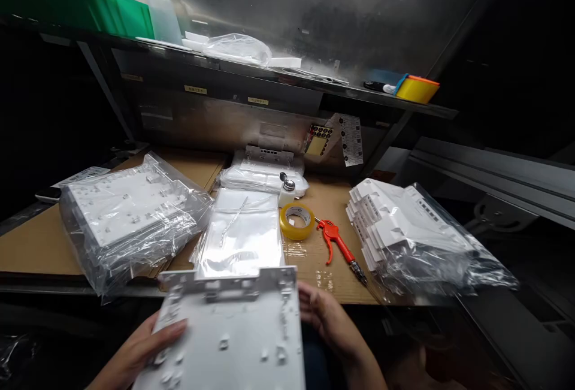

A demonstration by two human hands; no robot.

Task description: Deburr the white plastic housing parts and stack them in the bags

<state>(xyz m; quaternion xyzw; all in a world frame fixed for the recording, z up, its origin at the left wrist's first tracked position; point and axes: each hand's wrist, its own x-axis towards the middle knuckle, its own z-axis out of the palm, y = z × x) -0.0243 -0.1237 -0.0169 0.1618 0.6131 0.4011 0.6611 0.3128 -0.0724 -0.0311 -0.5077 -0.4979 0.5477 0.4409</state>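
Note:
A white moulded plastic panel (242, 330) with small clips and posts on its face is held close to me, in front of the table's edge. My left hand (150, 345) grips its left side, thumb on the face. At the right edge is my right hand (326, 318), its fingers curled behind the panel and partly hidden. Just beyond the panel lies a stack of clear plastic bags (242, 231). Similar white panels in clear bags sit on the left (130, 210) and on the right (404, 228).
Right of the bag stack are a roll of yellow tape (297, 231), a red air blow gun (335, 237) and a small pump bottle (286, 192). Cardboard (36, 246) covers the table. A metal shelf above bears a squeeze bottle (164, 15), a green bin (108, 12) and a yellow container (417, 89).

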